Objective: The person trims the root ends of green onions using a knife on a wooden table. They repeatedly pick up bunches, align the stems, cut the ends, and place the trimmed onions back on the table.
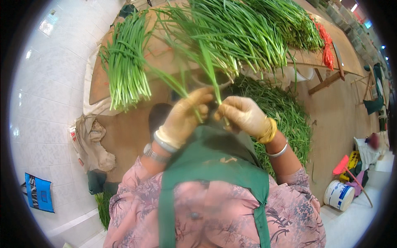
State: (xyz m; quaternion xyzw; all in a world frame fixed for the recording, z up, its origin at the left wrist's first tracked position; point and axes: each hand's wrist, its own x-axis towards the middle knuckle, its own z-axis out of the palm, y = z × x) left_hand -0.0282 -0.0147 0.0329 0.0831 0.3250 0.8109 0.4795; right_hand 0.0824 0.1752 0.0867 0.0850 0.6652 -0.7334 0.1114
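Both my hands wear thin pale gloves and work close together in front of my green apron (215,161). Wrapped round a few garlic chives (168,78), my left hand (182,115) has their pale ends poking out below the fingers. A pinch of my right hand (244,115) grips other garlic chives (210,68) near the base, their green leaves pointing up and away. Beyond my left hand, a neat bunch of garlic chives (129,68) lies at the table's left, white ends toward me. A large heap of garlic chives (252,35) covers the table's middle and right.
The wooden table (99,84) spans the far side. Red ties (326,45) hang at its right edge. Chive leaves (287,124) are piled on the floor at right. A crumpled sack (91,142) lies left; a white bucket (339,195) and pink-headed broom (340,164) stand right.
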